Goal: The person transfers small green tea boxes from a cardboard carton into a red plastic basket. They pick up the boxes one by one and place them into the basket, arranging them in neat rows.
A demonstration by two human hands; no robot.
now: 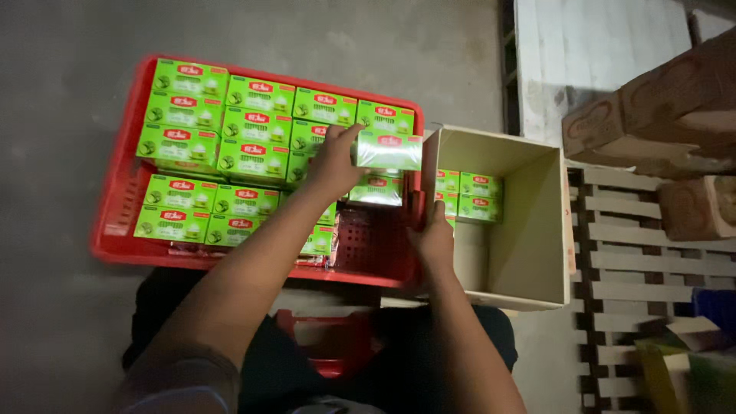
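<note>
Here the left hand (333, 162) grasps a small green box (387, 151) by its end, above the red crate (115, 222). It looks light, stiff cardboard, best held on two opposite sides. The right hand (434, 239) grips the cardboard carton (529, 230) wall.

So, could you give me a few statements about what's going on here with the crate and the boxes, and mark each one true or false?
1. The left hand holds a green box. True.
2. The crate is blue. False: it is red.
3. The right hand rests at the near wall of the cardboard carton. True.
4. The cardboard carton is packed full. False: only a few green boxes lie at its far end.
5. The crate sits on a wooden table. False: it sits on a grey floor.
</note>
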